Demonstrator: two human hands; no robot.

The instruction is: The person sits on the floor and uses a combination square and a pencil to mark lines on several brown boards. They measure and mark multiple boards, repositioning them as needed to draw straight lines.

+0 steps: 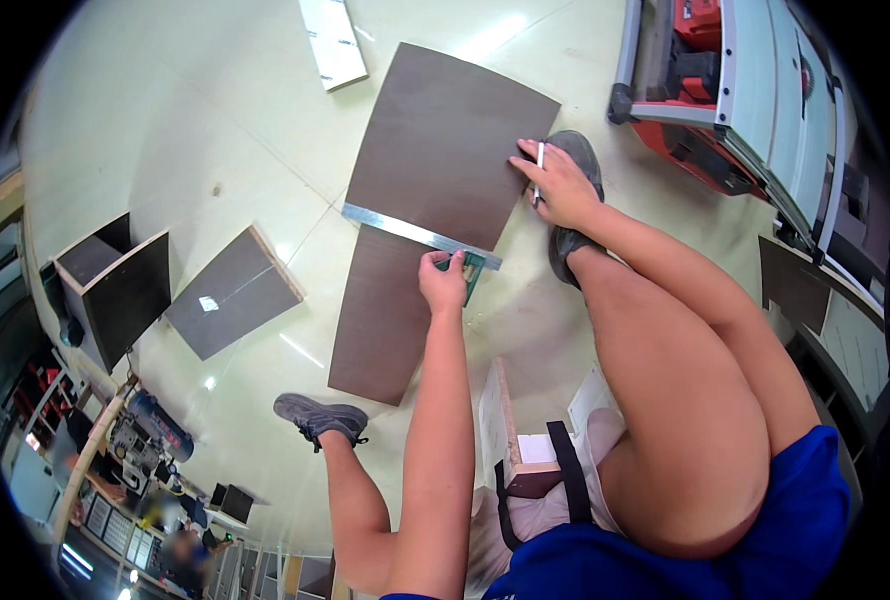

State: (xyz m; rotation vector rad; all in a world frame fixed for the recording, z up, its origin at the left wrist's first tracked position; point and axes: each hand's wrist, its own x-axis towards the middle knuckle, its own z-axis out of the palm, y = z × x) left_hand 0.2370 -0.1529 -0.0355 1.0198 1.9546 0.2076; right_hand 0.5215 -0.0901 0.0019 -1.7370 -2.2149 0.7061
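Note:
A large dark brown board (455, 140) lies flat on the floor in front of me. Below it is a narrower brown panel (380, 310); whether the two are joined under the ruler cannot be told. Across the line between them runs the metal blade of a try square (405, 228), its green handle at the right side. My left hand (443, 282) is closed on that handle. A slim white pen (539, 170) sits between the fingers of my right hand (557, 187), whose fingertips rest on the large board's right edge, beside my dark shoe (577, 158).
A table saw (775, 100) stands at the upper right. To the left are a brown board (235, 295) and an open box of dark panels (125, 290). A white strip (333, 45) lies at the top. Small wooden pieces (535, 465) stand between my legs. Tools and people appear lower left.

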